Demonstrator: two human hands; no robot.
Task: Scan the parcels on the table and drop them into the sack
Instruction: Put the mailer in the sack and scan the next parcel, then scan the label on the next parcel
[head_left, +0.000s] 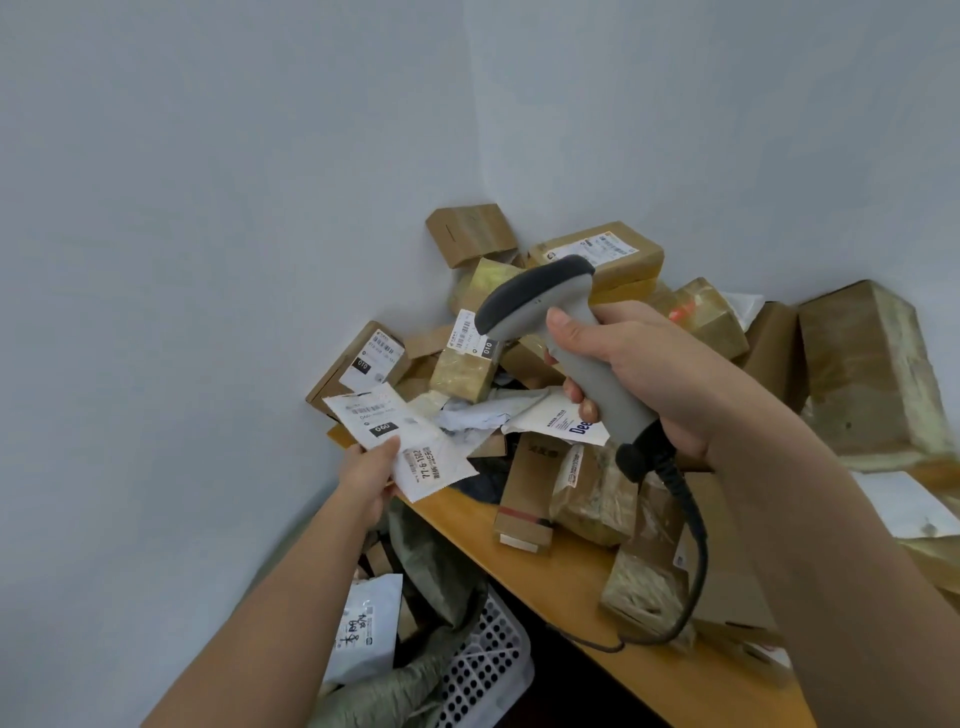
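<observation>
Above sack (415, 597): one scanner (561, 332), one white parcel (400, 436).

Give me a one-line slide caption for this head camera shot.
Right hand grips a grey barcode scanner while left hand holds a white labelled mailer beside the parcel pile.

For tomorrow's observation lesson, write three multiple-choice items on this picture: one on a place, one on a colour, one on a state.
1. Where is the sack?
A. on the table
B. below the table edge, at left
C. on the wall

2. What colour is the scanner body?
A. grey
B. red
C. yellow

3. What is the left hand doing?
A. resting flat
B. pointing
C. holding a white parcel

Key: 1 B, it hangs open beside a white basket; 2 A, grey with a darker top, gripped by the right hand; 3 C, the thumb pinches its labelled face.
</observation>
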